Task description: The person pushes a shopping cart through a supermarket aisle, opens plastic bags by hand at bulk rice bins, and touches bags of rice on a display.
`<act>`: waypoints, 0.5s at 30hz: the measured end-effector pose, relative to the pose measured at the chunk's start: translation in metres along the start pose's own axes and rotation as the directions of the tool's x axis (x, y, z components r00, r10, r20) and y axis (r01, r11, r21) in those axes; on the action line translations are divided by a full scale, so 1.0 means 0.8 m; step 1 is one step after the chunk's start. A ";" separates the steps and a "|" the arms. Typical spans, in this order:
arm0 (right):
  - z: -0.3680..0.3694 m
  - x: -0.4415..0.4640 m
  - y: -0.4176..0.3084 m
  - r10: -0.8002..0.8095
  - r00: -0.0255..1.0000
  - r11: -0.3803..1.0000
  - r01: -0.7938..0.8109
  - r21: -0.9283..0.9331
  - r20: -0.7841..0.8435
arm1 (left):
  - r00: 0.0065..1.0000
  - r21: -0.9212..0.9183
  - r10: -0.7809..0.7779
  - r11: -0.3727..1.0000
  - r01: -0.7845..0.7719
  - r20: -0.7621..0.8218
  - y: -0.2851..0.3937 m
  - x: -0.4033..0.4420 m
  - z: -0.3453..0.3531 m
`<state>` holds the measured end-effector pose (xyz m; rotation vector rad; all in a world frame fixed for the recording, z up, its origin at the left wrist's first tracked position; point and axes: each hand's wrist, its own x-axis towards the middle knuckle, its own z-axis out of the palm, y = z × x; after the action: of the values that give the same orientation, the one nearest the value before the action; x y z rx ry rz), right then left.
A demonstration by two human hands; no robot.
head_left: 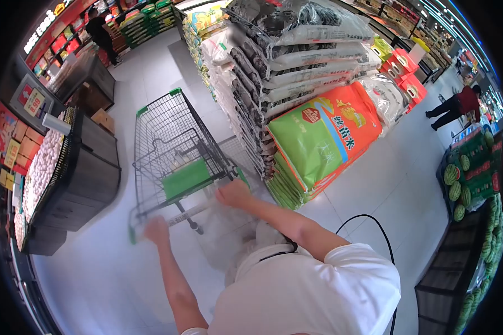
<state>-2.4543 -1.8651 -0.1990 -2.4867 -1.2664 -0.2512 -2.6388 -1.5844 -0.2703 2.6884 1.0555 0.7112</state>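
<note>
A wire shopping cart [170, 131] with green corners and a green seat panel [186, 180] stands in front of me. My left hand [157, 230] is closed at the left end of the cart's handle, its fingers somewhat blurred. Near the handle's right end, my right hand [235, 194] is closed on it, close to the stacked rice bags. The bar between my hands is partly washed out. Some small, pale items seem to lie near the seat panel, too faint to make out.
Stacked rice bags [318, 61], with a green and orange bag [327, 139] lowest, rise right of the cart. A dark produce stand [86, 173] is at the left. Watermelons [452, 184] line the right. One person [99, 34] stands far left, another [458, 106] far right.
</note>
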 end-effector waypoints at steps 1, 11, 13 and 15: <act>0.001 0.008 -0.001 0.014 1.000 1.000 -0.014 -0.003 0.005 | 1.000 0.011 0.001 1.000 -0.001 0.013 -0.001 0.010 0.003; 0.021 0.056 -0.008 0.070 0.996 0.997 -0.071 -0.022 -0.063 | 0.999 -0.010 0.032 0.999 -0.032 -0.010 -0.014 0.072 0.017; 0.027 0.066 -0.005 0.075 0.996 0.996 -0.078 -0.050 -0.057 | 0.999 -0.002 0.030 1.000 -0.031 -0.020 -0.015 0.083 0.024; 0.036 0.077 -0.002 0.073 0.995 0.996 -0.076 -0.044 -0.066 | 0.999 -0.001 0.034 0.999 -0.034 -0.018 -0.016 0.096 0.029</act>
<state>-2.4190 -1.8075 -0.2062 -2.5372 -1.1520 -0.3429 -2.5864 -1.5225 -0.2664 2.7098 1.0156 0.7435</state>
